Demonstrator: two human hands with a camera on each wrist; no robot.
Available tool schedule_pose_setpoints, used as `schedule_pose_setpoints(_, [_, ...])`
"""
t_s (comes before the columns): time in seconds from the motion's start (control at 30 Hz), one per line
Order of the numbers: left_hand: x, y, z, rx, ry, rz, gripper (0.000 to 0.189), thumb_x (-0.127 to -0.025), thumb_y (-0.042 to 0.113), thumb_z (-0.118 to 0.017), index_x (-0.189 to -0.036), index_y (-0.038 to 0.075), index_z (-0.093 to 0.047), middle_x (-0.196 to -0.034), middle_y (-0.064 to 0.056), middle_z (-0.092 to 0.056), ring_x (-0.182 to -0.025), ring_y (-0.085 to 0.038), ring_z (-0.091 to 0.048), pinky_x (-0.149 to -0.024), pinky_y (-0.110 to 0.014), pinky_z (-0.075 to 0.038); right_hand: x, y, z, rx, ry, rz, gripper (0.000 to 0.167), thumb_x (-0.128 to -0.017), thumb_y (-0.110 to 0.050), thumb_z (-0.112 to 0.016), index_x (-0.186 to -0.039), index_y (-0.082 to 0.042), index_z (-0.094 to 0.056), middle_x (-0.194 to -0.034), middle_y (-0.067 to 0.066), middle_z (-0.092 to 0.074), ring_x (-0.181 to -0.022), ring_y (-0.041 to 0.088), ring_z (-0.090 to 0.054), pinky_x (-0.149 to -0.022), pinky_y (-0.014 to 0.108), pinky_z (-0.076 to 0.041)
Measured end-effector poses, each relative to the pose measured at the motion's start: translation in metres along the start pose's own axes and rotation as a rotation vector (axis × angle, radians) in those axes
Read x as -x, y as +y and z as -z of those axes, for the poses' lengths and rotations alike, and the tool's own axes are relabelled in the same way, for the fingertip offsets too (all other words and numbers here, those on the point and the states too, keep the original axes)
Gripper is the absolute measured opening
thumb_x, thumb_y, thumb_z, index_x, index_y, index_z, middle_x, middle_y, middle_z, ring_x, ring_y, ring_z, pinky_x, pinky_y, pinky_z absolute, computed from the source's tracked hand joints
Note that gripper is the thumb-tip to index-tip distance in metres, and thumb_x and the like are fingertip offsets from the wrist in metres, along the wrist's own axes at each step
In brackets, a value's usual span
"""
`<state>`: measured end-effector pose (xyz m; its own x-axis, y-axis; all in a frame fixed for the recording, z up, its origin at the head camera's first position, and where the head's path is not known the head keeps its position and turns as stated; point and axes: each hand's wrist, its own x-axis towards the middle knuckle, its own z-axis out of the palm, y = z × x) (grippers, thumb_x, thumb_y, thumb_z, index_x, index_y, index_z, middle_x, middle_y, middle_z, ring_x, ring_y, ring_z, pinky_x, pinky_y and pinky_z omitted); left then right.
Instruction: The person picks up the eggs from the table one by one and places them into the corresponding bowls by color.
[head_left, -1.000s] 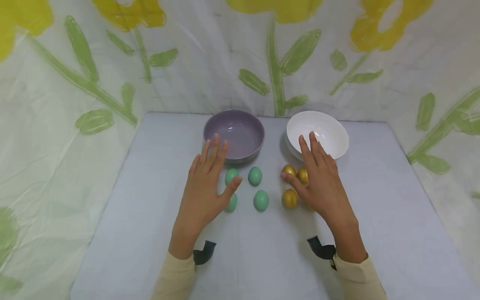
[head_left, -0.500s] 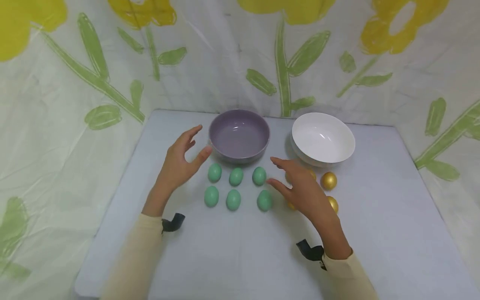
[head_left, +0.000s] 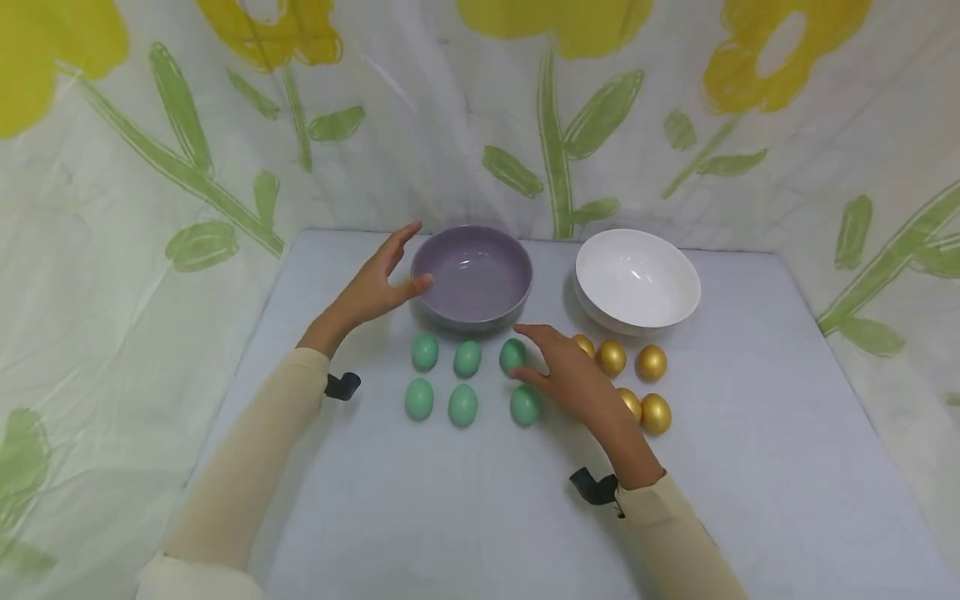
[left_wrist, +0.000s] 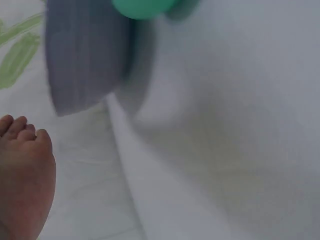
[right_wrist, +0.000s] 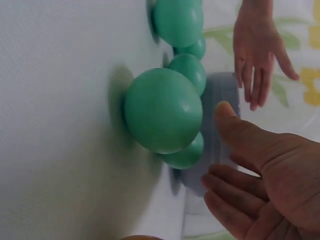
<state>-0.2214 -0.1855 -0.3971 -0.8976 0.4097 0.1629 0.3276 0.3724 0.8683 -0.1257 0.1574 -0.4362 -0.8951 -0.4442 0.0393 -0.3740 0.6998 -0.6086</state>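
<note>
My left hand (head_left: 373,287) is beside the left rim of a purple bowl (head_left: 474,279), thumb and fingers apart and nothing between them. In the left wrist view, the hand (left_wrist: 25,175) stands off from the bowl's side (left_wrist: 82,55). My right hand (head_left: 573,379) hovers with loosely bent fingers over the right end of two rows of green eggs, thumb and fingertips near the back right green egg (head_left: 513,355). A front green egg (head_left: 525,406) lies just below the thumb. From the right wrist, a green egg (right_wrist: 162,110) looms close, outside the grasp of the empty right hand (right_wrist: 265,175).
A white bowl (head_left: 637,279) stands right of the purple one at the table's back. Several gold eggs (head_left: 652,362) lie before it, some partly hidden by the right hand. A flower-painted curtain (head_left: 420,108) hangs behind the table (head_left: 465,517).
My left hand has moved from above the green eggs to the purple bowl's left side. My right hand has shifted left from the gold eggs toward the green ones, its fingers bending. The eggs stay put.
</note>
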Motion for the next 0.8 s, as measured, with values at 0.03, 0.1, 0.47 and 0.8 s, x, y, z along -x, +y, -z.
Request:
schedule_pose_setpoints(0.03, [-0.002, -0.002, 0.000, -0.001, -0.031, 0.004, 0.100, -0.097, 0.043, -0.077, -0.169, 0.005, -0.018, -0.176, -0.013, -0.015, -0.163, -0.027, -0.012, -0.131, -0.043, -0.016, -0.001, 0.001, -0.002, -0.002, -0.004, -0.009, 0.071, -0.097, -0.039, -0.079, -0.158, -0.015, -0.049, -0.156, 0.005, -0.055, -0.147, 0.027, -0.049, -0.119, 0.048, -0.041])
schedule_pose_setpoints(0.1, [-0.003, -0.006, 0.000, -0.002, -0.083, 0.019, 0.109, -0.094, 0.047, -0.080, -0.170, 0.006, -0.014, -0.177, -0.013, -0.010, -0.164, -0.028, -0.009, -0.131, -0.044, -0.013, -0.002, 0.004, -0.005, -0.010, -0.011, -0.028, 0.072, -0.096, -0.038, -0.080, -0.158, -0.016, -0.049, -0.156, 0.004, -0.055, -0.147, 0.026, -0.049, -0.119, 0.047, -0.041])
schedule_pose_setpoints(0.47, [-0.012, -0.041, -0.001, -0.012, -0.177, 0.107, 0.144, -0.077, 0.030, -0.098, -0.168, 0.003, 0.011, -0.176, -0.021, 0.007, -0.163, -0.036, 0.000, -0.130, -0.050, -0.013, -0.010, 0.013, -0.019, -0.060, -0.029, -0.034, 0.068, -0.093, -0.030, -0.084, -0.153, -0.014, -0.056, -0.152, 0.005, -0.059, -0.144, 0.026, -0.053, -0.118, 0.047, -0.043])
schedule_pose_setpoints(0.8, [-0.026, -0.050, -0.010, -0.017, -0.210, 0.138, 0.146, -0.073, 0.029, -0.100, -0.171, 0.018, 0.008, -0.177, -0.012, -0.006, -0.161, -0.037, -0.016, -0.126, -0.063, -0.019, -0.013, 0.016, -0.019, -0.095, 0.008, -0.060, 0.053, -0.092, -0.026, -0.086, -0.141, -0.016, -0.068, -0.141, 0.001, -0.068, -0.126, 0.029, -0.067, -0.104, 0.046, -0.055])
